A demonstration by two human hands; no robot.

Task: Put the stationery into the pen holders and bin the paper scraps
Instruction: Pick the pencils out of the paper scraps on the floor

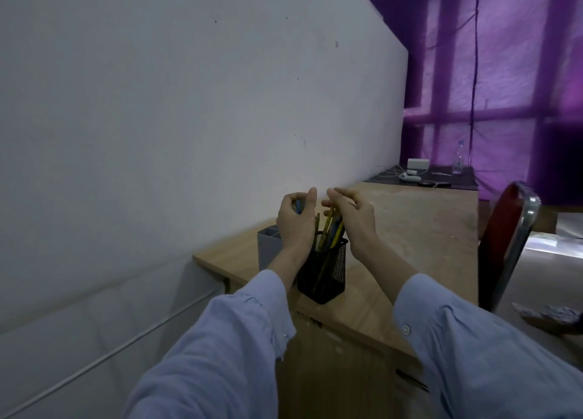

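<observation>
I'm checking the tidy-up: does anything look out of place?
Something like crumpled paper lies on the floor beside the red chair, not in a bin. Pens in the black mesh holder lean but sit inside.

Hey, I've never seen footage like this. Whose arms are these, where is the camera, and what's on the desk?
There is no machine here: this is one picture, taken by a wide-angle camera worn on a person's head, looking down at their own arms in light blue sleeves. On the wooden desk stands a black mesh pen holder with yellow and blue pens and pencils sticking up out of it. A grey holder stands beside it, nearer the wall. The left hand curls round a small blue item, too hidden to name. The right hand hovers at the pen tops; whether it pinches one I cannot tell. A red chair stands to the right.
</observation>
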